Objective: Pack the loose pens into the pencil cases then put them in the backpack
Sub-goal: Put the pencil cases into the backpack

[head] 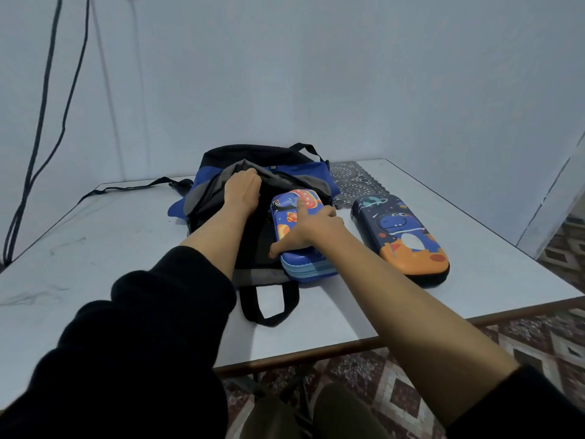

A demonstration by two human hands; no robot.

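A blue, grey and black backpack (218,188) lies on the white table (120,236) with its mouth open toward me. My left hand (242,191) grips the upper grey flap of the opening and holds it up. A blue space-print pencil case (289,217) sits half inside the opening. My right hand (308,228) lies across its lid, thumb at the left edge, forefinger stretched along the top, the other fingers wrapped over the right edge. A second, dark dinosaur-print pencil case (408,240) lies closed on the table to the right. No loose pens are visible.
A patterned dark mat (354,180) lies behind the dinosaur case. The backpack's black handle loop (269,304) hangs toward the table's front edge, and a strap (126,187) trails to the left. Black cables (41,122) run down the wall at left. Patterned floor tiles (522,340) show below.
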